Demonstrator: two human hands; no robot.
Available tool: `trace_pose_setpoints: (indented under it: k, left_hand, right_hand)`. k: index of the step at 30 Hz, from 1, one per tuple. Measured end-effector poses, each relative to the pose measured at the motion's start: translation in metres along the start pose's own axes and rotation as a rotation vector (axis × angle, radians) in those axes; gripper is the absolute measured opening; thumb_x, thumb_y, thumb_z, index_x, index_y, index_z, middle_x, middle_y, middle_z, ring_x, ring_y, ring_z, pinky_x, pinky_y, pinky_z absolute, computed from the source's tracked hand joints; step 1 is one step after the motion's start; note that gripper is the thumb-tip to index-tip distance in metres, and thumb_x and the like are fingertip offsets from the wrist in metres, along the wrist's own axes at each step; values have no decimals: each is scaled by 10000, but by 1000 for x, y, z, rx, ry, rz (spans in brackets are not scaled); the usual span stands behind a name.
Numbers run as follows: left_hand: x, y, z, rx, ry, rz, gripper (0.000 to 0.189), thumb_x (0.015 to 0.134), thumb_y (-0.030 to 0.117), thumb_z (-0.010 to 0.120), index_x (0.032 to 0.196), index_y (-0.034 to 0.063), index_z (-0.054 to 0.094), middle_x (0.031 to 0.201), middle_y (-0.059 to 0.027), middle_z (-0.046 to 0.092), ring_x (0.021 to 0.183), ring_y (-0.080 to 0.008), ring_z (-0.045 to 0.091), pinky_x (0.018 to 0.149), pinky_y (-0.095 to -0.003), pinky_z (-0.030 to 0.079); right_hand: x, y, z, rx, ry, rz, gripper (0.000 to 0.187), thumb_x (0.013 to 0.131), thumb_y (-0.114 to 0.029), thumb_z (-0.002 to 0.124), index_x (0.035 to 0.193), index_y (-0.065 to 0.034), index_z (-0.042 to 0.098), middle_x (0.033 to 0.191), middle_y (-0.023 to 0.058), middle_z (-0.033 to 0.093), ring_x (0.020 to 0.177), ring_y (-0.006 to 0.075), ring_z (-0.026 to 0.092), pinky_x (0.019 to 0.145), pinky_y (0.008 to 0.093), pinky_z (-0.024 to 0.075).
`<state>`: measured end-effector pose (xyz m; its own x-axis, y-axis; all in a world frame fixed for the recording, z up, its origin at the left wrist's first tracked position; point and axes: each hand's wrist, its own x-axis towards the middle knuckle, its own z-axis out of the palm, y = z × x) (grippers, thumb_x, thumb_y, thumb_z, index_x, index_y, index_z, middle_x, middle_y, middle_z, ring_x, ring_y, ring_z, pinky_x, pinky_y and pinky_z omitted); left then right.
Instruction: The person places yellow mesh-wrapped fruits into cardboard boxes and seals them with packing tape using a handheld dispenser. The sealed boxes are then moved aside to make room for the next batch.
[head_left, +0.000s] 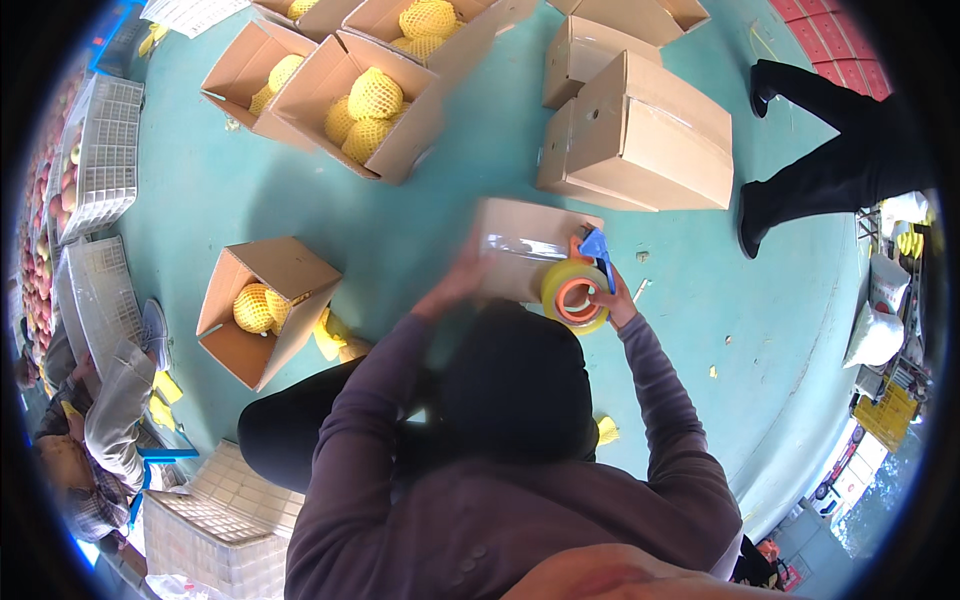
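Observation:
A closed cardboard box (517, 277) lies before my knees with a shiny strip of clear tape along its top. My left hand (461, 274), blurred, holds the box's left end, its fingers along the side. In my right hand (619, 301) is a tape dispenser (596, 247) with a blue handle and an orange hub, carrying a wide roll of yellowish tape (555, 296). The dispenser's head sits at the box's right end. My dark-trousered knee hides the near edge of the box.
Open cartons (405, 150) of fruit in yellow foam nets stand ahead; another open carton (300, 262) lies left. Closed boxes (675, 150) are stacked ahead right, near a person's legs (810, 195). Plastic crates (112, 150) and a seated person (112, 427) are at left.

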<state>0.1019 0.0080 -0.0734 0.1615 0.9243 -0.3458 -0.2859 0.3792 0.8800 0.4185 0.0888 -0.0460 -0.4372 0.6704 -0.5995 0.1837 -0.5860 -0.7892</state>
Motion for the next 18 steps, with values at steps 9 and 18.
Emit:
trace_pose_setpoints:
  k: [9, 18]
  left_hand:
    - [86, -14, 61, -111, 187, 19, 781, 963, 387, 504, 1515, 45, 70, 1558, -187, 136, 1447, -250, 125, 1163, -378, 131]
    - [-139, 116, -95, 1214, 1936, 47, 752, 690, 244, 797, 1250, -52, 391, 1226, -219, 450, 1161, -403, 416, 996, -504, 322]
  right_hand:
    - [24, -24, -67, -171, 263, -118, 530, 749, -52, 561, 1267, 39, 493, 1065, 75, 606, 937, 157, 574, 838, 284, 460]
    - [-45, -51, -58, 32, 260, -377, 665, 745, 18, 595, 1371, 7, 372, 1265, 121, 497, 1145, 220, 520, 1038, 373, 406]
